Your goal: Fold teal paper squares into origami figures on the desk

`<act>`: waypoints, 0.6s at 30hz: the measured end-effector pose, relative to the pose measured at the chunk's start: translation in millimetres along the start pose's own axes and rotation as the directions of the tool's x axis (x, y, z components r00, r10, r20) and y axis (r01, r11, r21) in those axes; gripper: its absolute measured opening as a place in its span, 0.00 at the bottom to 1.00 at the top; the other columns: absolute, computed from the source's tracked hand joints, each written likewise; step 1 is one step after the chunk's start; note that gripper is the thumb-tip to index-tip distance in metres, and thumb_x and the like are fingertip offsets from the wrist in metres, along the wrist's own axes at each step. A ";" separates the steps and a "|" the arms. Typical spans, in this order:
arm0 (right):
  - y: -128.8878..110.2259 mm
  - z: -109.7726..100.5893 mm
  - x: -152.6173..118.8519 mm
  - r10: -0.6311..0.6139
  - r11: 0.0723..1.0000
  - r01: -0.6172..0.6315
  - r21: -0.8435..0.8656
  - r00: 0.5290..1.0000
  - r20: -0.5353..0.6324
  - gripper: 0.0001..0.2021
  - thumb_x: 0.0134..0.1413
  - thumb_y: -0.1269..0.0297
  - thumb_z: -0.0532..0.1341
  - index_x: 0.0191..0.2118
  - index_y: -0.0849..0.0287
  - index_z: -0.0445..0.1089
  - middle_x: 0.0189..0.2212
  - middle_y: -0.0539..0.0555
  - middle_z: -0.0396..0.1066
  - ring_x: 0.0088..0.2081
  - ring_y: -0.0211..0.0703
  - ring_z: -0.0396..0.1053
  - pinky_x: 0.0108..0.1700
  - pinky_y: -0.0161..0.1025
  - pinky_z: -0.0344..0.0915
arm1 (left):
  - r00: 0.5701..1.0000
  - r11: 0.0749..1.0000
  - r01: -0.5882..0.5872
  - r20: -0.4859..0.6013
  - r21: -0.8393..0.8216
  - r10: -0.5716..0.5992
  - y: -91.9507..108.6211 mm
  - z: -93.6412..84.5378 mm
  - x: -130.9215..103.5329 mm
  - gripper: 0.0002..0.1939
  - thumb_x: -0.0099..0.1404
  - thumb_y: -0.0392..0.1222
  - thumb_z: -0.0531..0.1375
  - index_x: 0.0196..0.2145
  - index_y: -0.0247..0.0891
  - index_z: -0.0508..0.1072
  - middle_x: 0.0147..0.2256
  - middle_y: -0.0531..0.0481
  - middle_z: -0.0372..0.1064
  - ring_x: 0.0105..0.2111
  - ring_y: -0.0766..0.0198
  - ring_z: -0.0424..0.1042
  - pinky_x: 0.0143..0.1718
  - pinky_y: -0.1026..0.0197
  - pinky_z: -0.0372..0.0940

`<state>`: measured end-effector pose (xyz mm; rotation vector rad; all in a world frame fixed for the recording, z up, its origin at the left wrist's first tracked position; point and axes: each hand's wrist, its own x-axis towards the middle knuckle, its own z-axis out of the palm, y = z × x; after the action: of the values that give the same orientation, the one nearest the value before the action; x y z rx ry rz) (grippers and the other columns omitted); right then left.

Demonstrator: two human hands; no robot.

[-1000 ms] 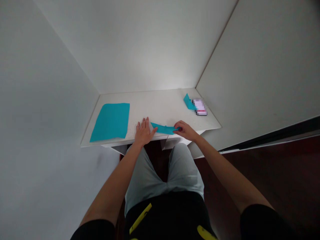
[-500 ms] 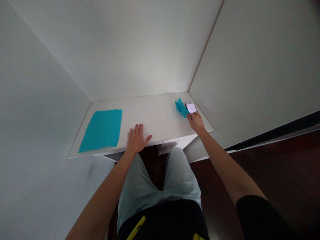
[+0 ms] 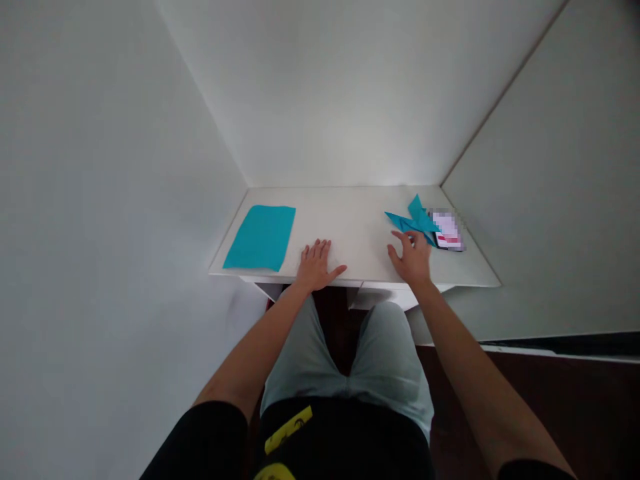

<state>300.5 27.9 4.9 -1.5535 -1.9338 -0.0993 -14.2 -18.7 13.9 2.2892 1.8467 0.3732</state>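
Observation:
A folded blue paper figure (image 3: 419,217) with pointed wings rests toward the right end of the white desk (image 3: 345,213). Just in front of it is my right hand (image 3: 413,260), fingers apart; its far fingertips are close to the paper, and I cannot tell whether they touch. My left hand (image 3: 316,267) lies flat near the desk's front edge, fingers spread, holding nothing. To its left a blue sheet of paper (image 3: 261,237) lies flat with slightly curled edges. Partly behind the folded figure, a phone (image 3: 449,230) lies with its screen lit.
White walls (image 3: 345,100) close in the desk at the back and left, and a pale panel (image 3: 560,200) stands at the right. Under the desk's front edge is a white drawer (image 3: 380,297), close above my knees.
My right hand has let go of the folded paper figure, which now sits beside the phone with its wings spread. The view has turned left; my left hand stays flat on the desk.

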 end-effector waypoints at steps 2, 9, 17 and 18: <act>-25.4 14.7 -9.9 -0.045 0.998 0.040 0.054 0.995 0.085 0.23 0.71 0.49 0.57 0.63 0.53 0.75 0.56 0.66 0.68 0.52 0.63 0.68 0.55 0.61 0.65 | 0.997 0.996 0.038 0.066 -0.077 -0.033 -9.4 -7.6 4.6 0.51 0.74 0.71 0.56 0.80 0.36 0.49 0.78 0.33 0.49 0.79 0.45 0.46 0.78 0.38 0.42; -30.3 37.3 -11.6 -0.001 0.993 -0.010 0.120 0.995 0.096 0.21 0.70 0.49 0.59 0.55 0.56 0.77 0.49 0.65 0.71 0.50 0.63 0.69 0.54 0.59 0.66 | 0.980 0.982 0.191 -0.060 0.018 -0.189 -99.5 -56.6 -32.9 0.54 0.69 0.75 0.59 0.78 0.35 0.55 0.79 0.32 0.42 0.80 0.40 0.37 0.77 0.36 0.42; -28.8 39.1 -10.3 0.006 0.993 -0.018 0.114 0.994 0.110 0.19 0.66 0.47 0.61 0.51 0.56 0.77 0.45 0.64 0.74 0.48 0.62 0.70 0.54 0.59 0.65 | 0.993 0.991 0.092 0.062 0.099 -0.099 -140.5 -59.2 -101.1 0.40 0.72 0.57 0.65 0.74 0.37 0.65 0.75 0.36 0.57 0.75 0.43 0.57 0.72 0.40 0.58; -29.0 39.3 -10.3 0.009 0.993 -0.022 0.116 0.994 0.112 0.19 0.66 0.47 0.61 0.51 0.56 0.77 0.45 0.64 0.74 0.48 0.62 0.70 0.54 0.59 0.65 | 0.996 0.994 0.067 0.046 0.082 -0.071 -135.6 -57.5 -104.1 0.33 0.74 0.52 0.63 0.72 0.40 0.69 0.74 0.39 0.61 0.74 0.45 0.61 0.71 0.42 0.61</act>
<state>258.4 27.9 -21.9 -1.5248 -1.9748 0.1078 -178.6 -92.4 20.5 2.2568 1.9449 0.2352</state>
